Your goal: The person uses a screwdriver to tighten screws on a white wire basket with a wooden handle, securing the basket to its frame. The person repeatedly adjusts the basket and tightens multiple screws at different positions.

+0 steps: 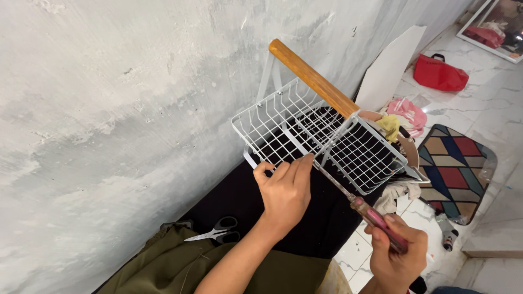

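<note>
I steady the white wire basket [318,139] with my left hand [286,193]: the fingers are pressed against its near rim and a flat white strap, the thumb curled apart, so this grip bears on the basket without closing around it. The basket sits tilted on a black cushion [272,212] beside the grey wall [109,109], its wooden handle [313,79] raised above the mesh. My right hand [397,250] is closed firmly around the red handle of a screwdriver [362,209]; the shaft runs up and left to the point where the wire frame meets the handle bracket, just beside my left fingertips. The step in hand appears to be driving or loosening a fastener at that joint. The next move, as I judge it, calls for keeping the tip seated and square to the fastener while the left hand resists the basket's tendency to twist. The fastener itself is not discernible: the tip is lost among the wires, and I cannot tell whether it is engaged. The right wrist is cut off by the lower frame edge. Scissors [215,231] lie on the cushion near my left forearm, well apart from the work. Cloth items [406,114] behind the basket are partly hidden by the mesh.
</note>
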